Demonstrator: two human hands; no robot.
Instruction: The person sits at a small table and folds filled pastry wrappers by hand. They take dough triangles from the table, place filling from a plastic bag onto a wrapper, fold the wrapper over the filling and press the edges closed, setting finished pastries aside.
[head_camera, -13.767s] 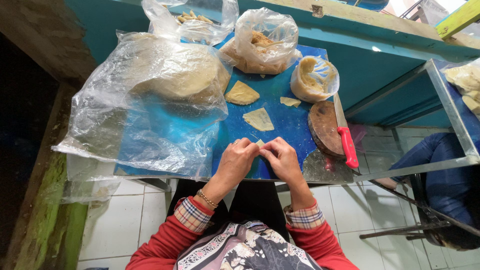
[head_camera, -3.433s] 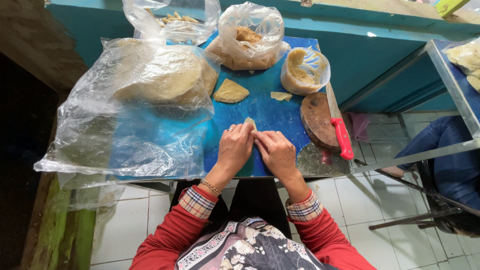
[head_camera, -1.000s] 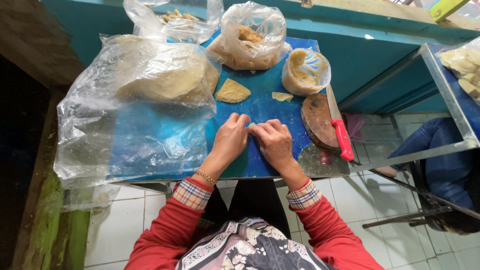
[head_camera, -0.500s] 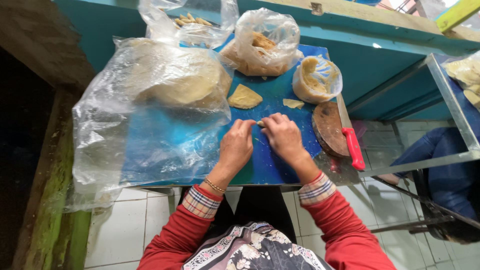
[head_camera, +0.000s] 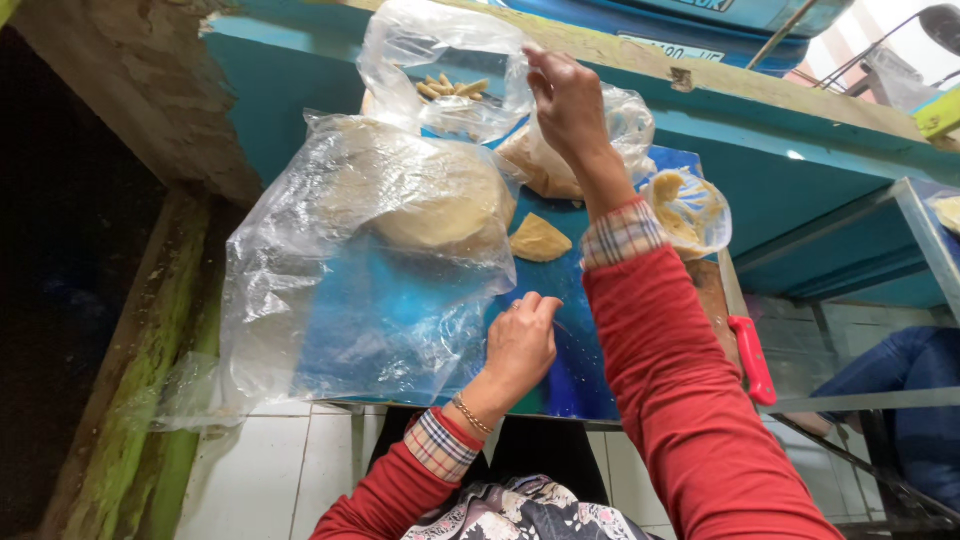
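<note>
Plastic bag (head_camera: 440, 75) of rolled pieces: right hand (head_camera: 568, 100) pinching its rim; left hand (head_camera: 520, 345) loosely curled on blue board (head_camera: 570, 370)

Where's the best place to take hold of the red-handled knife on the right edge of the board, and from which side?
Grip the knife by its red handle, the only part showing; the blade end is hidden behind the right arm's sleeve. The handle lies lengthwise along the blue board's right edge, so probably come from above and the open right side, fingers wrapping across its width.
</note>
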